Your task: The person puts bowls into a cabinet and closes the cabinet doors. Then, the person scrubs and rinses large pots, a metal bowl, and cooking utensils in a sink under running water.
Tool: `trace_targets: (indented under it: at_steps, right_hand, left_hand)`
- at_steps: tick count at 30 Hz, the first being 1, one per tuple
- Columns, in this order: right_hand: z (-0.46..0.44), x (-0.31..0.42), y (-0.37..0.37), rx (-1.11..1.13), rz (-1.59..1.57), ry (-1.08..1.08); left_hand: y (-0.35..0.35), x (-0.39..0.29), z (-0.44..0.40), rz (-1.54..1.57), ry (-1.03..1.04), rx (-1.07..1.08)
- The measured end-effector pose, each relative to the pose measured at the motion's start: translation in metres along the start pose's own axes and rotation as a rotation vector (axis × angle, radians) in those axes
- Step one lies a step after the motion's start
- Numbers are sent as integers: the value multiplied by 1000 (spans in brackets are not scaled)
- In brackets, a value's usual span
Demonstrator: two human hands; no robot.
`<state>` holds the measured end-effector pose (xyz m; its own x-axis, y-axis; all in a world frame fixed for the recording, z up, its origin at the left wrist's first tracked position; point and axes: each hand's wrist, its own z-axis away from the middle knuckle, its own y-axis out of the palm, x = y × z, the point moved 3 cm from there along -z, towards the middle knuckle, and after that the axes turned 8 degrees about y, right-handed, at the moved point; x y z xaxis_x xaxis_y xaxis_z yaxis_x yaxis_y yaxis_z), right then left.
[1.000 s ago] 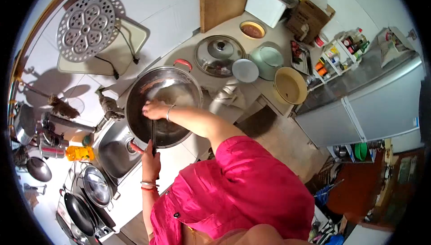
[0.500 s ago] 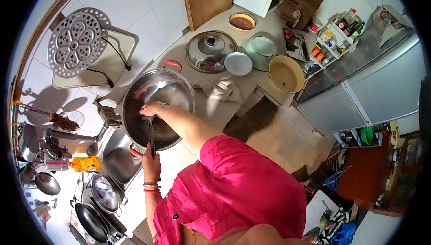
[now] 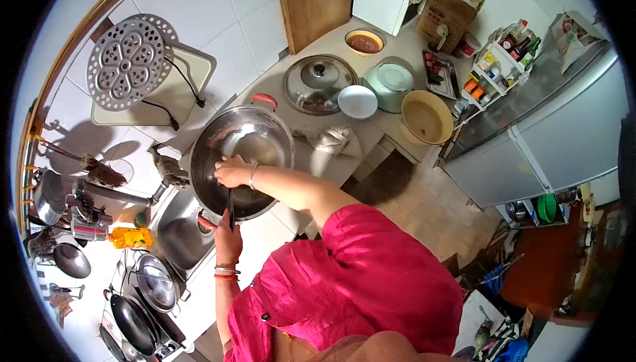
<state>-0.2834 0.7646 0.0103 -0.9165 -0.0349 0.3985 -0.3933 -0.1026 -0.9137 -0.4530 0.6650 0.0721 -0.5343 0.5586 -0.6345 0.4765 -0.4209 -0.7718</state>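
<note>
Kitchen desk (image 3: pixel 266 235) carries the big pan (image 3: pixel 266 142) beside the sink (image 3: pixel 177 237); left hand (image 3: pixel 228 241) has its grip clamped on a dark utensil (image 3: pixel 231 207) reaching inside, right hand (image 3: pixel 232 172) over the pan, grip too hidden to call.

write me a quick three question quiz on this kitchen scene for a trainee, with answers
1. True or false: the round lid lies apart from the wide pan, not on it.
2. Which hand grips the dark handle at the end nearer the person's body?
A) neither
B) left hand
C) right hand
3. Fill in the colour: the pan's far handle, beside the lid, is ____.

Key:
1. True
2. B
3. Red
</note>
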Motion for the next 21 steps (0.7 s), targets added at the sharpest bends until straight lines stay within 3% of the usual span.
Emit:
trace_targets:
  at_steps: [2, 5, 10, 13, 14, 16, 17, 21]
  right_hand:
    - [-31, -18, 21, 70, -6, 19]
    - [-10, -22, -17, 134, -204, 122]
    - [-30, -66, -19, 128, -534, 163]
    - [-10, -67, -20, -9, -1147, 445]
    - [-5, -60, -24, -61, -1176, 451]
    - [-25, -59, 7, -523, -773, 337]
    - [1, -36, -10, -611, -723, 398]
    - [44, 12, -9, -666, -457, 342]
  left_hand:
    - [-7, -16, 5, -49, -46, 67]
    - [-7, -19, 18, -99, 47, -1]
    - [-10, -39, 28, -103, 96, -98]
    - [-11, -39, 26, -122, 67, -134]
    - [-12, -40, 24, -119, 60, -148]
    - [-11, -38, 20, -106, 49, -154]
    - [-10, -33, 17, -96, 44, -147]
    - [-2, -23, 7, 21, -36, -102]
